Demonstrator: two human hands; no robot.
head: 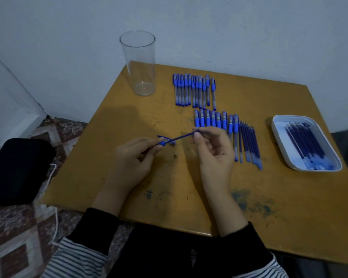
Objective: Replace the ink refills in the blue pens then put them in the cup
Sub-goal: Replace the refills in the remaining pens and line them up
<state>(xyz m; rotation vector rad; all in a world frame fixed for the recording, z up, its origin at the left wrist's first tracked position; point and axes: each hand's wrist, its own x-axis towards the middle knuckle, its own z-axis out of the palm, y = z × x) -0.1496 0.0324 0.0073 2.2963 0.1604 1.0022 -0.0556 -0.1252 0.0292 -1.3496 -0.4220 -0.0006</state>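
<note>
Item: refill, likely light, thin, bendy, best held near its end | right hand: pinching refill | left hand: gripping pen by its blue front, probably least slippery

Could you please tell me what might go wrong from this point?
1. The metal tip lies loose on the table; a wrist could sweep it off.
2. Loose refills lie beside the pens while the tray holds more; the refill pinched by the right hand might land in the wrong pile.
3. The empty cup stands by the table's corner and might topple.
</note>
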